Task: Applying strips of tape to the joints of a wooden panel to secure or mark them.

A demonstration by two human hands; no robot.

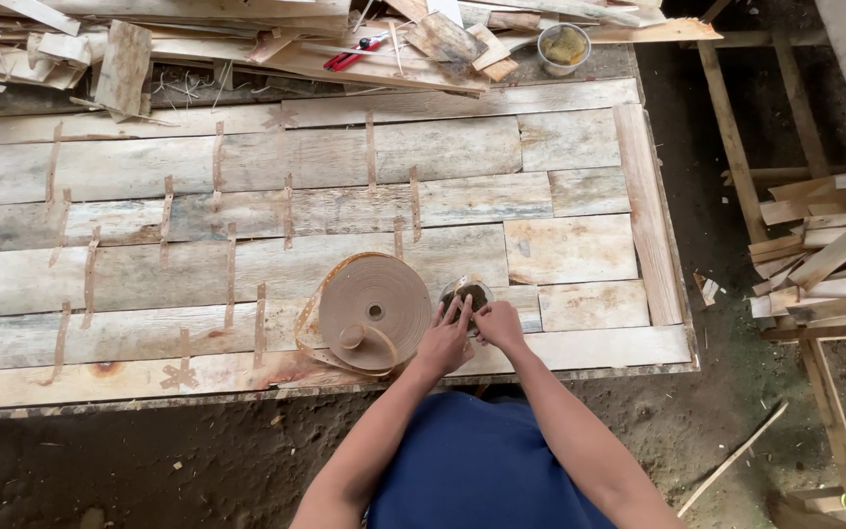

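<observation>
Seen from above, a person in a dark blue top leans over a wide tabletop (580, 250) of pale, weathered wooden planks, both bare forearms reaching forward from the lower edge of the frame and meeting near its front edge. The left hand (446, 341) has its fingers stretched forward and slightly spread, the fingertips resting on the rim of a small round container with dark contents (470, 293). The right hand (498, 323) is drawn together, fingers bunched as if pinching something small at the near side of the same container; what it pinches, if anything, is too small to tell. The two hands touch or nearly touch each other. The container sits on the planks near the front of the tabletop, just beside and to the right of a large flat roll of light brown paper tape (374, 312), which lies on its side with a loose end curling around its lower left. The left wrist lies at the right-hand edge of that roll.

Short strips of the same brown tape (230, 274) cross the seams between planks over the left and middle of the tabletop. At the far edge lie heaped offcuts of thin pale wood (129, 49), a red-handled tool (350, 54) and a round grey bowl with yellowish contents (564, 47). To the right, well apart, stacked wooden slats (824, 255) rest on a frame over a bare dirt floor (717, 431).
</observation>
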